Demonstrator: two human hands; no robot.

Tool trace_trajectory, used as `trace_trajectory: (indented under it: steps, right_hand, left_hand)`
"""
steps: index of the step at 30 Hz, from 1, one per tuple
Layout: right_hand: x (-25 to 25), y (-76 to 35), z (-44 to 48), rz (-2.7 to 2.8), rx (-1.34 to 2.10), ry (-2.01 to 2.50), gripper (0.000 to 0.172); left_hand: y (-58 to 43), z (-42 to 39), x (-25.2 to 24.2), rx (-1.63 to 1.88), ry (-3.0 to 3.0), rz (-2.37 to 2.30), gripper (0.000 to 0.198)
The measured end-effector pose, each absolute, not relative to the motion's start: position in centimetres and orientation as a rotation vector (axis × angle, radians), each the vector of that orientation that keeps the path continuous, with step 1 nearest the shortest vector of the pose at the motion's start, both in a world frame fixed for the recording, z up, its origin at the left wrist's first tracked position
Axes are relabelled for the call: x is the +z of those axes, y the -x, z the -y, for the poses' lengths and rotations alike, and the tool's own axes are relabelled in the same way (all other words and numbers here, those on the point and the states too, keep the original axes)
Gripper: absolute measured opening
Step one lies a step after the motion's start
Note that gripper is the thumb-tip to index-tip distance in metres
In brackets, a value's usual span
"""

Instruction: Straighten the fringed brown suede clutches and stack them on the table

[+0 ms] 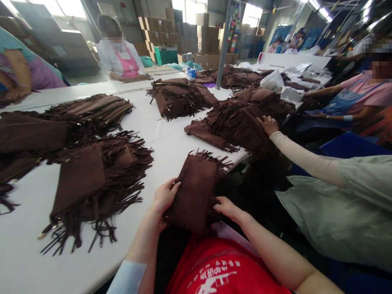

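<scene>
A flat brown fringed bag (196, 192) is between my two hands at the near edge of the white table (147, 222). My left hand (167, 198) grips its left side, thumb on top and the other fingers underneath. On the right side, my right hand (228, 208) is closed at the fringed edge, its fingertips partly hidden by the strips. The bag's fringe spreads out along its far and right sides. To the left lies a stack of similar fringed bags (81, 179), with a metal zipper end at its lower corner.
More brown bags (92, 110) lie at the far left, and another stack (180, 98) sits mid-table. At right, a co-worker's hand (269, 124) rests on a fringed pile (239, 118). A metal post (223, 49) rises from the table. Other people work around it.
</scene>
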State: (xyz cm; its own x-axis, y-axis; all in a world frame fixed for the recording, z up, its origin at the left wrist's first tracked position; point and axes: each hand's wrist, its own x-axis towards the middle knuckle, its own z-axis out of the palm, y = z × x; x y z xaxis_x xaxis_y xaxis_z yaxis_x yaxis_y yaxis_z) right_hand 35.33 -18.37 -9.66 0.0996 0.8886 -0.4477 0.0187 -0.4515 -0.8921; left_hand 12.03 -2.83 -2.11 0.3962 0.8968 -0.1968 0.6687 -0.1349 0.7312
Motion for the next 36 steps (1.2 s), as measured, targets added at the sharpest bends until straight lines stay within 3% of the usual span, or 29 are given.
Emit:
trace_trajectory:
  steps: [5, 9, 13, 16, 21, 29, 36]
  right_hand:
    - [-10.8, -40.2, 17.9, 0.881, 1.117, 1.863, 0.01]
    - [-9.2, -41.9, 17.2, 0.852, 1.002, 1.838, 0.013]
    - [-7.0, -39.0, 16.3, 0.882, 1.266, 1.399, 0.035]
    - [-6.4, -36.4, 15.8, 0.893, 1.46, 1.295, 0.028]
    - [-7.1, -36.6, 16.0, 0.979, 1.336, 1.655, 0.009]
    - [-5.4, -39.1, 17.4, 1.506, 0.702, 2.14, 0.013]
    - [-5.8, -41.9, 17.4, 1.504, 0.531, 2.344, 0.019]
  left_hand:
    - [-12.0, 2.6, -2.3, 0.399, -1.896, -1.326, 0.039]
    - [-11.9, 2.4, -2.4, 0.396, -1.877, -1.32, 0.041]
    - [-11.9, 2.5, -2.1, 0.396, -1.864, -1.335, 0.042]
    - [-11.9, 2.6, -2.0, 0.408, -1.853, -1.348, 0.044]
    - [-11.9, 2.4, -2.2, 0.36, -1.893, -1.364, 0.045]
    - [-12.0, 2.2, -2.2, 0.325, -1.897, -1.367, 0.045]
    - [-11.8, 2.0, -2.8, 0.309, -1.897, -1.376, 0.047]
